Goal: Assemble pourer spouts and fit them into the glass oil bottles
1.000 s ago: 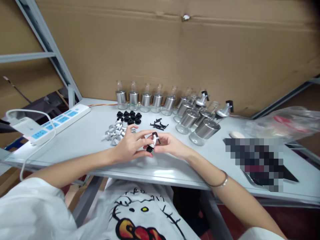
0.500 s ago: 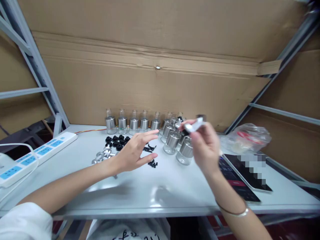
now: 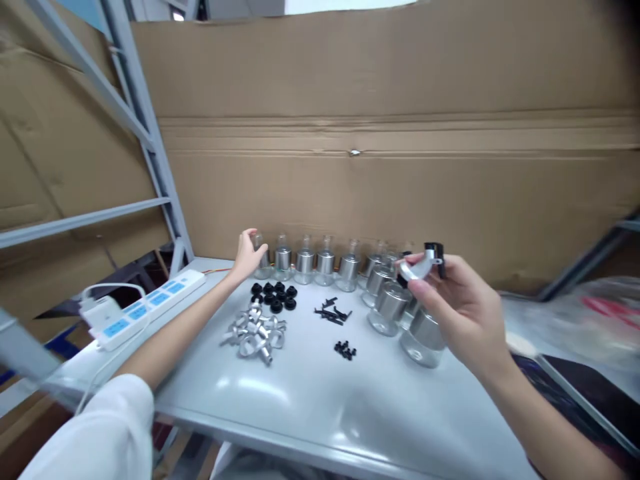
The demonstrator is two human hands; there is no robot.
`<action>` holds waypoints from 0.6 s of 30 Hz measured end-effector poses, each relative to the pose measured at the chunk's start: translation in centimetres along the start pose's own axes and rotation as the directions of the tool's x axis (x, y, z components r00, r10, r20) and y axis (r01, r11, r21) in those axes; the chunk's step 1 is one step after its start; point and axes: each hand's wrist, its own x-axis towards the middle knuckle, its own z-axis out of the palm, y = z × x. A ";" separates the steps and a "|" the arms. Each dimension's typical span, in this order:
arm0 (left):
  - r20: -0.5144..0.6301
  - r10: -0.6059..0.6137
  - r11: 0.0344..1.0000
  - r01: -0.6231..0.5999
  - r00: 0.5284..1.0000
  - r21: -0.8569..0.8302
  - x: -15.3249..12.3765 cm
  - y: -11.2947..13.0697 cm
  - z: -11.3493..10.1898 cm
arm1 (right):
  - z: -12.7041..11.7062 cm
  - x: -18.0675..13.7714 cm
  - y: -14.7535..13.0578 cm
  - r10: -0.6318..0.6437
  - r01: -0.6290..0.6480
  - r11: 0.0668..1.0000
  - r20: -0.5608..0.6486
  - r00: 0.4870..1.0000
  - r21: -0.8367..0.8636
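Observation:
At the left end of the back row, my left hand [image 3: 245,257] is around the neck of a glass bottle [image 3: 262,267] with a steel sleeve, thumb in front and fingers partly hidden behind. On the right, my right hand [image 3: 465,300] pinches a silver-and-black bottle-top fitting [image 3: 423,267] raised above the table. Black stoppers [image 3: 277,305] and a pile of silver ring-shaped fittings [image 3: 257,333] lie below my left hand. Thin black levers [image 3: 333,313] and tiny black caps [image 3: 345,349] lie in the middle.
Several more sleeved bottles [image 3: 325,263] stand along the cardboard wall [image 3: 350,193], with others [image 3: 390,308] grouped beside my right hand. A white power strip [image 3: 150,310] runs along the left. A dark tablet [image 3: 590,393] and a plastic bag [image 3: 595,320] lie at the right.
My left hand has gone from above the table's middle to the leftmost bottle and closed around it. My right hand still holds the fitting. The view has turned left.

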 end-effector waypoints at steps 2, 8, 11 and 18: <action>-0.022 -0.007 1.000 0.007 1.000 0.012 0.4 -0.8 -0.4 | 2.4 1.2 -0.2 -0.028 0.032 0.999 0.151 0.988 -0.021; -0.064 -0.033 0.999 0.033 0.997 -0.007 2.1 -1.1 0.9 | 14.1 7.4 0.7 -0.107 0.135 0.991 0.477 0.872 -0.024; -0.031 -0.106 0.994 0.104 0.994 -0.041 3.0 -1.7 1.8 | 19.3 10.2 2.3 -0.092 0.150 0.984 0.452 0.887 -0.095; -0.024 -0.184 0.976 0.180 0.983 -0.122 2.7 -3.3 2.9 | 25.3 13.7 6.0 -0.027 0.160 0.943 0.413 0.910 -0.291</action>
